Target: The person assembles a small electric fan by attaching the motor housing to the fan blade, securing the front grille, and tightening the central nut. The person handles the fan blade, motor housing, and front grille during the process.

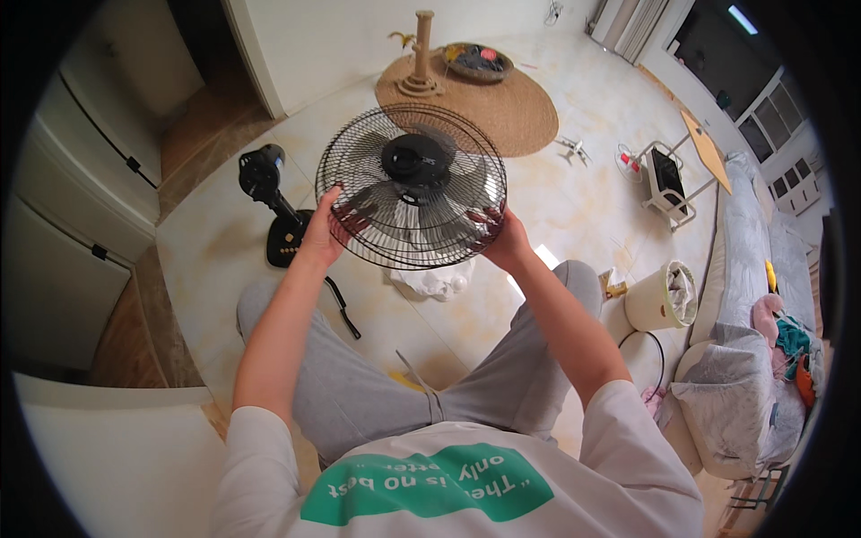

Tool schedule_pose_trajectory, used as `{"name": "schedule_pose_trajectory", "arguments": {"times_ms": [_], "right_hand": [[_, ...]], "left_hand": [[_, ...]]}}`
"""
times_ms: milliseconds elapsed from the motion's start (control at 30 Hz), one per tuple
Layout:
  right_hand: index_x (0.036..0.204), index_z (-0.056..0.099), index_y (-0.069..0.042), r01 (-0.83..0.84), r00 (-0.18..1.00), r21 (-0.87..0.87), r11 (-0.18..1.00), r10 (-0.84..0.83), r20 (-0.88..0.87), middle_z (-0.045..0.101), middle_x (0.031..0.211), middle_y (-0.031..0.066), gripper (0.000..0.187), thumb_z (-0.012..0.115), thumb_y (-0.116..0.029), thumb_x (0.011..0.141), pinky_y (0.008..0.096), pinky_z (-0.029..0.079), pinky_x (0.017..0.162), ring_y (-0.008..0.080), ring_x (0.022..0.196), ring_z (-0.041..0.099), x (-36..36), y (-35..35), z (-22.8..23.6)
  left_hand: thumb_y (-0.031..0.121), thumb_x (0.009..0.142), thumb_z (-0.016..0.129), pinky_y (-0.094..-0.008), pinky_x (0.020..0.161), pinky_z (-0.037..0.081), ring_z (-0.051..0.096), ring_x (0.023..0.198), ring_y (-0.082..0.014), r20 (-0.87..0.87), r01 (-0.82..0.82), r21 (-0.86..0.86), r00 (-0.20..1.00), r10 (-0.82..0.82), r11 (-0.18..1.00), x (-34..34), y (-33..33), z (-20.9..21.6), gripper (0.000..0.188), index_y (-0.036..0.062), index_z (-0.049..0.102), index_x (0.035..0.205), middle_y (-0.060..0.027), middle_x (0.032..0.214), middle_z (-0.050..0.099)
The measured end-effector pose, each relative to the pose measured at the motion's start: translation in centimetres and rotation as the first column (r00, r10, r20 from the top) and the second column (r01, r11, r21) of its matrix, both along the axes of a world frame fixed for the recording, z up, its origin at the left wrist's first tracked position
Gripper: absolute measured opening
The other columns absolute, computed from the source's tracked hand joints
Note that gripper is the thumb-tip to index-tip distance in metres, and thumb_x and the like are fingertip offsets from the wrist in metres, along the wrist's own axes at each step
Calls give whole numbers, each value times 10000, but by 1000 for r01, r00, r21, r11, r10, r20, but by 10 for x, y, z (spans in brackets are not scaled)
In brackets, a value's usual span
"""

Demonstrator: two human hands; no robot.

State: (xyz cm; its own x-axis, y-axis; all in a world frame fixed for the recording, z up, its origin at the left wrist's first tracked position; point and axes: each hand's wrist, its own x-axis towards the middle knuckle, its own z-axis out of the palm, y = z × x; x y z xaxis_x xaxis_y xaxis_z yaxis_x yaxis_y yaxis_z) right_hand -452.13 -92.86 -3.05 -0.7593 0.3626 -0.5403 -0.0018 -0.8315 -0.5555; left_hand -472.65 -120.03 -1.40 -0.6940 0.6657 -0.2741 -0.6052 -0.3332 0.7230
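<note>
Both my hands hold a round black wire fan head (pixel 416 168) up in front of me, off the floor. My left hand (pixel 334 231) grips its left rim, thumb on top and fingers underneath. On the opposite rim, my right hand (pixel 504 235) has the same kind of hold. Grey blades and a dark hub show through the wire cage. To the left, the black fan base with its motor post (pixel 285 211) stands apart on the floor. A thin black bar (pixel 343 308) lies by my left leg. Beneath the cage is a crumpled white plastic bag (pixel 439 281).
A scratching post (pixel 421 58) stands on a round woven mat (pixel 511 112) beyond the fan. At right are a trash bin (pixel 655 298), a small cart (pixel 668 184) and a covered sofa (pixel 735 386). Cabinet doors (pixel 81 206) line the left.
</note>
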Motion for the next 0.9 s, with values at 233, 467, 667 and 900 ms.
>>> {"name": "schedule_pose_trajectory", "arguments": {"times_ms": [233,467,667,900], "right_hand": [[1201,445,27,-38,997,276,960,53,-49,601,1146,188,265,500,4,944,566,507,945,364,1059,606,17,70,48],[1328,374,21,-14,999,386,922,25,-22,547,1284,219,350,331,-117,1009,538,504,963,434,1157,553,28,160,80],[1388,343,-10,37,995,357,933,-67,72,507,1335,214,396,334,-160,1021,551,495,948,451,1181,531,44,211,-64],[1286,401,-2,338,929,155,928,-355,104,538,1273,198,302,363,-138,1020,554,491,971,403,1134,556,87,206,-260]], "left_hand": [[423,898,649,-493,941,524,637,1061,-298,-35,80,50,996,-78,996,25,30,56,474,64,511,1174,-135,1106,651],[420,825,747,-571,838,529,637,979,-291,91,13,70,996,-19,997,41,121,64,519,188,470,1197,-99,1047,617],[455,743,814,-456,743,528,557,1054,-214,-3,-114,-369,993,121,923,46,203,-12,835,169,327,1358,-80,1260,509],[432,811,762,-412,956,451,517,1159,-241,-98,73,-372,988,-117,925,30,261,-156,891,53,258,1441,-109,1329,485]]}}
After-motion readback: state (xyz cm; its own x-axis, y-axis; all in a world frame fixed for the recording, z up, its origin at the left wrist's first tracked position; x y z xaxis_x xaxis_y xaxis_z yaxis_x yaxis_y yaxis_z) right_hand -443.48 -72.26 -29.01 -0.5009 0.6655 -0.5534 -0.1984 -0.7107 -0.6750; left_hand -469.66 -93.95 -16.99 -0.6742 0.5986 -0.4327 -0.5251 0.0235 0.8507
